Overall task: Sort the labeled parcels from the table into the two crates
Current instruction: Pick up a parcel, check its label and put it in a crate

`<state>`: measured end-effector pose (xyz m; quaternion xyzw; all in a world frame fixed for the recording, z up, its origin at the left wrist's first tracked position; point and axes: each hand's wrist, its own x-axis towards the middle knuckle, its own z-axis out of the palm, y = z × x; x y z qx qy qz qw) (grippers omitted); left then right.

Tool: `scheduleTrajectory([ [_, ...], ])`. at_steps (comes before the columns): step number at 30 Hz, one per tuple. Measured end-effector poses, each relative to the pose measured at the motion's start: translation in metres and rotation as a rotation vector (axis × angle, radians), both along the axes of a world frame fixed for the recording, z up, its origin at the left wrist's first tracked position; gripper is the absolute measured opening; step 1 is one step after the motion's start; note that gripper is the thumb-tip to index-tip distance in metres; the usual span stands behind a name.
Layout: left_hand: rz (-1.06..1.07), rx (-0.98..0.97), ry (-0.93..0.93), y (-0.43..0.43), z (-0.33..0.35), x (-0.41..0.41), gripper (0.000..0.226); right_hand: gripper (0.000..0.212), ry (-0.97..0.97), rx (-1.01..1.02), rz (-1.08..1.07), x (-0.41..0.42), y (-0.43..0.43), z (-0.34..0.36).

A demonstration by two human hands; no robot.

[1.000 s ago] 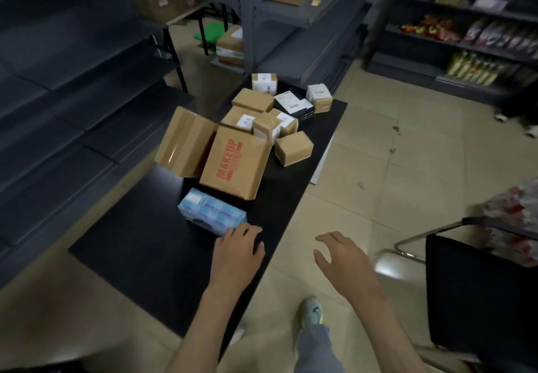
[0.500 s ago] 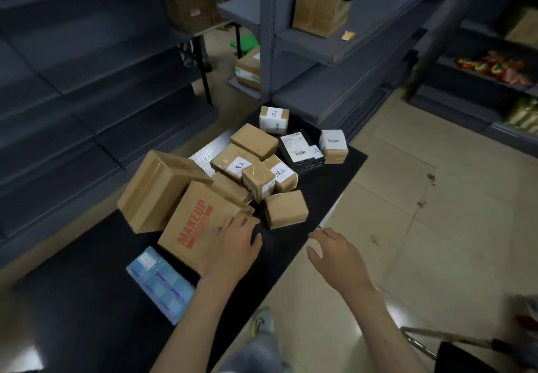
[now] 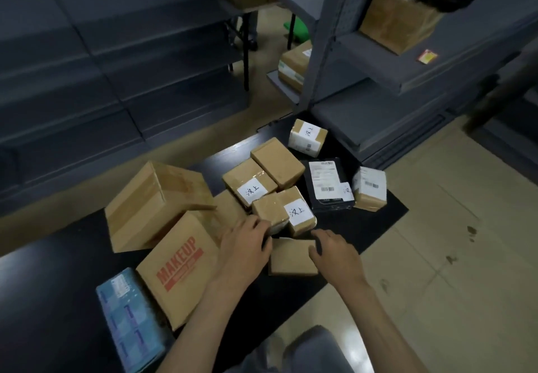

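We see 2 bare forearms reaching up from the bottom edge and converging near the middle. The left hand (image 3: 246,244) lies palm down with a straight wrist, its fingers bent and their tips against a small taped parcel (image 3: 269,211); we cannot tell whether it grips. The right hand (image 3: 334,253) sits just beside it, also palm down, its fingers curved over the right end of a plain parcel (image 3: 291,260) and its thumb on the top face. The 2 hands are near each other but apart
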<state>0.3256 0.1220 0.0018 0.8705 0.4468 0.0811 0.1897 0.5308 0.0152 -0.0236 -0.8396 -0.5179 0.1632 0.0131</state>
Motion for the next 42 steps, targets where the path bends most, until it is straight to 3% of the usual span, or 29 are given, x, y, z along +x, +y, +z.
scheduleTrajectory([
  [3,0.049,-0.02,0.036,0.005,-0.002,0.007,0.029,0.051,0.016,-0.006,-0.01,0.017,0.03,-0.02],
  [9,0.205,-0.064,0.154,0.005,-0.006,0.028,0.033,0.096,0.118,-0.096,-0.053,0.039,0.073,-0.07],
  [14,0.386,-0.106,0.191,-0.014,-0.006,0.046,0.03,0.111,0.269,-0.158,-0.078,0.052,0.087,-0.098],
  [26,0.497,-0.196,0.158,-0.048,0.0,0.1,0.04,0.076,0.391,-0.076,-0.066,0.113,0.091,-0.06],
  [33,0.544,-0.238,-0.193,-0.019,0.002,0.139,0.042,0.08,0.353,0.067,0.041,0.141,0.085,-0.003],
  [39,0.622,-0.321,-0.457,0.003,0.01,0.163,0.066,0.087,0.322,0.235,0.15,0.139,0.084,0.034],
  [42,0.715,-0.47,-0.7,0.015,0.013,0.162,0.076,0.086,0.339,0.295,0.217,0.126,0.087,0.048],
])
